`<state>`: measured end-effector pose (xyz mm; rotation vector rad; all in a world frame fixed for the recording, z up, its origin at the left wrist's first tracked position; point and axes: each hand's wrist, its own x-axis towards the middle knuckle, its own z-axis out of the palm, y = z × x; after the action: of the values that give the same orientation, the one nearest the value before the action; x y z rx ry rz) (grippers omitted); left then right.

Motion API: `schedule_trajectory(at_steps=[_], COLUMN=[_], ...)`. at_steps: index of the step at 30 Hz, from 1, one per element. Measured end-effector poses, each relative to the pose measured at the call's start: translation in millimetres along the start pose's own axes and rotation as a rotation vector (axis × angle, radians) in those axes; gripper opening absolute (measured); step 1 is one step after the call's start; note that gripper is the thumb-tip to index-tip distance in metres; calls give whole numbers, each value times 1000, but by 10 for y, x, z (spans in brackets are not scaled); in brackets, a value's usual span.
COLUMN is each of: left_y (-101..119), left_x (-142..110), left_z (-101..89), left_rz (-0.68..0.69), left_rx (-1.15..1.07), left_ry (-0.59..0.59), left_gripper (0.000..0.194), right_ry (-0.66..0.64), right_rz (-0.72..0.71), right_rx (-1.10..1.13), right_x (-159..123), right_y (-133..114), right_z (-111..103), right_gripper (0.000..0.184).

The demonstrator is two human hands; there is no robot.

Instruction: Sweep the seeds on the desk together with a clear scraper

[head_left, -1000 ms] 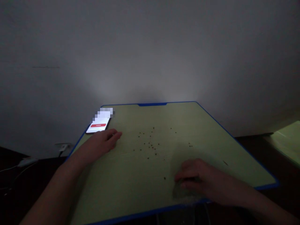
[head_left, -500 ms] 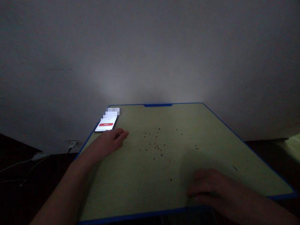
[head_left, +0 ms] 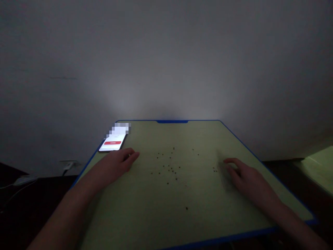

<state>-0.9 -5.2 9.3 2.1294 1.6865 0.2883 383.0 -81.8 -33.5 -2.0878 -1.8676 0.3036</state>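
Several tiny dark specks (head_left: 172, 171), seed-like in size, lie scattered over the middle of a pale table with a blue rim (head_left: 145, 215). My left hand (head_left: 123, 162) rests at the left side, just below a lit phone (head_left: 112, 143). Its thumb and fingertips come together; anything between them is hidden. At the right, my right hand (head_left: 241, 173) has its thumb and index finger slightly apart, with nothing visible between them. Its fingertips are close to a small group of specks (head_left: 214, 170). One larger speck (head_left: 186, 208) sits alone nearer the front edge.
A grey wall (head_left: 166, 69) stands behind the table's far edge. On the lower left, a plug (head_left: 69, 165) sits in a wall socket, and white cables (head_left: 26, 180) run over the dark floor. Another pale surface (head_left: 318, 166) shows at the far right.
My right hand first drew back to the table's front edge, then moved forward beside the right group of specks, its fingers opening. My left hand stays by the phone. The view shifted slightly.
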Motion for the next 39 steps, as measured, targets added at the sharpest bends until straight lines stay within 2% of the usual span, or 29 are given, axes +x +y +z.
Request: schedule_trajectory(at_steps=[5,10,16,23,27,33,36,39], left_y=[-2,-4,-10,-3,-2,-48,-76,-91], left_x=[-4,-9,-26,-50,-63,-65,-66,-77], left_z=[-4,-2,19,7,-13,-2,5,-10], left_rz=[-2,2,6,-20,-31,-18,-17,-16], left_rx=[3,15,36,55,61,51,38,37], left_ry=[-2,7,51,88,115,169,197,234], left_gripper=[44,42,40,39,39,40,41,41], right_ry=[53,67,41,-62,-150,-324,-361,-315], right_rz=[77,43,-97,-367,-546,-774,-814,-776], right_rx=[-245,-291,-239,-123,-36,93,169,232], right_x=[289,651,1029,1387,1401,1106,1036,1066], right_y=[-238,-512,-827,-1219,-1490,-1777,-1772,-1710], right_z=[115,231,399,527,603,643,589,520], right_gripper=[31,32,30,24,23,21,20,19])
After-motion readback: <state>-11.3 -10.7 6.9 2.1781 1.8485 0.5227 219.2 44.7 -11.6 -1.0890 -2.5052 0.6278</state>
